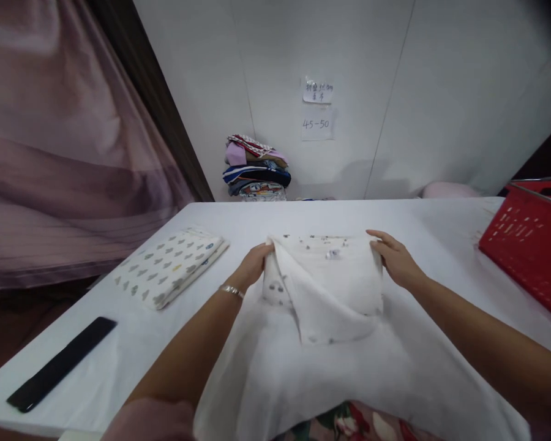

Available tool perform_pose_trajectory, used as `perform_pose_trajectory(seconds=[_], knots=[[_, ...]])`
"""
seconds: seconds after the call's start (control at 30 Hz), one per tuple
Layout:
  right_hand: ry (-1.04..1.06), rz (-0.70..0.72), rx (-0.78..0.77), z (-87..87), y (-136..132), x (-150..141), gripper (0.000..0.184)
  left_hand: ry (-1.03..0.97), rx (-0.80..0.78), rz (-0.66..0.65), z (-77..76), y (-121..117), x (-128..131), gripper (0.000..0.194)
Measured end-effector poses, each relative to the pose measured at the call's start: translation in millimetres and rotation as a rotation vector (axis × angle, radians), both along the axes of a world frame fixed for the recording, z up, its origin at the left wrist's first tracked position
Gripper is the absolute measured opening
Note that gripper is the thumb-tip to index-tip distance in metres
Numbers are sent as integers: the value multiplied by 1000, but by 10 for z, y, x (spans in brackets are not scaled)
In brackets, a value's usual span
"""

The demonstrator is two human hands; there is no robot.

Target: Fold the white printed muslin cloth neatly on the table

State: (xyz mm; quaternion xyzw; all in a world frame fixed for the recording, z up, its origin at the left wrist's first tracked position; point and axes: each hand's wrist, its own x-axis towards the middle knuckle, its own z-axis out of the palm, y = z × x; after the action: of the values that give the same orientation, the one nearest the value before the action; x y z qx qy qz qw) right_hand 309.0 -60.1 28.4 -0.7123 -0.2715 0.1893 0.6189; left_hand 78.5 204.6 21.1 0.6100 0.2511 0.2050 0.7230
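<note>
A white cloth (330, 343) with small dark prints lies spread on the white table (349, 214), its near end hanging over the front edge. My left hand (252, 266) grips the cloth's far left corner, fingers closed on the fabric. My right hand (395, 257) grips the far right corner the same way. The far part of the cloth is folded back toward me, and a loose flap (326, 306) drapes between my hands.
A folded white cloth with grey prints (172, 266) lies at the left. A black flat bar (62, 364) sits near the front left edge. A red plastic basket (532, 245) stands at the right. A stack of folded clothes (256, 174) rests against the far wall.
</note>
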Motion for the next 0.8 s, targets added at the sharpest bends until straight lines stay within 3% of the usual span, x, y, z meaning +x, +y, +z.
perform_pose_trajectory(seconds=[0.1, 0.2, 0.43, 0.8], knots=[[60, -80, -30, -175, 347, 233, 54, 116, -174, 154, -125, 171, 419, 36], [156, -107, -72, -343, 534, 340, 50, 228, -244, 219, -274, 266, 617, 34], [300, -90, -164, -498, 573, 395, 46, 310, -254, 204, -482, 361, 658, 32], [229, -6, -210, -605, 542, 433, 60, 344, -117, 99, -451, 330, 669, 29]])
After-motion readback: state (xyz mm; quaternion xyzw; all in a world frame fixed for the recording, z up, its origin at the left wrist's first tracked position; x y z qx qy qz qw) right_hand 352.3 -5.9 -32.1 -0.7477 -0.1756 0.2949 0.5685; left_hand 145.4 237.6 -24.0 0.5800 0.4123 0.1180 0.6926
